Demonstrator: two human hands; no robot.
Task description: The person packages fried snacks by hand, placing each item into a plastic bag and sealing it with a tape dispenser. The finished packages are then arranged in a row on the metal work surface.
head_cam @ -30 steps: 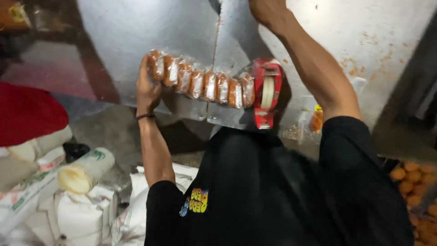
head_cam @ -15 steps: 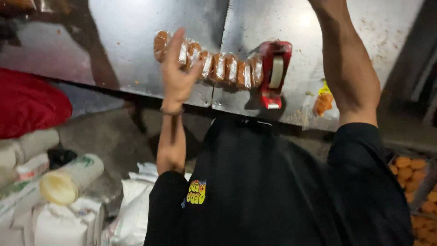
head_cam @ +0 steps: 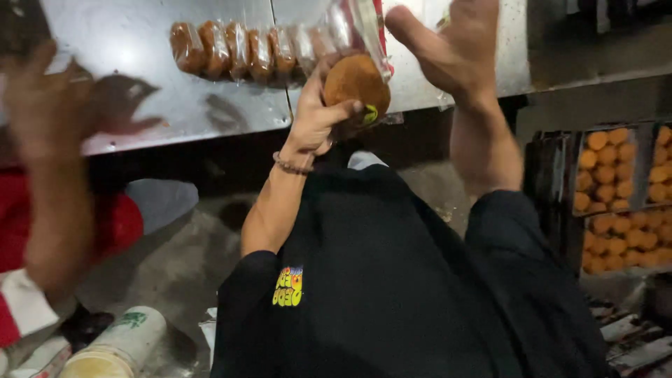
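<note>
A round brown biscuit (head_cam: 355, 80) is sitting in the closed fingers of the left hand (head_cam: 318, 119), at the near edge of the metal table (head_cam: 126, 49). Just above it a clear packet of biscuits (head_cam: 269, 49) is lying on the table. The right hand (head_cam: 448, 52) is hovering open beside the packet's red end. Another person's blurred hand (head_cam: 52, 94) is crowding the table's left edge. Trays of orange balls (head_cam: 619, 189) are standing to the right. Half a second ago the left hand was lying flat against the packet, holding no biscuit.

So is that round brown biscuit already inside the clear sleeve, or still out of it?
Out. The left hand grips the biscuit bare at the mouth of the sleeve; the others sit wrapped inside.
</note>
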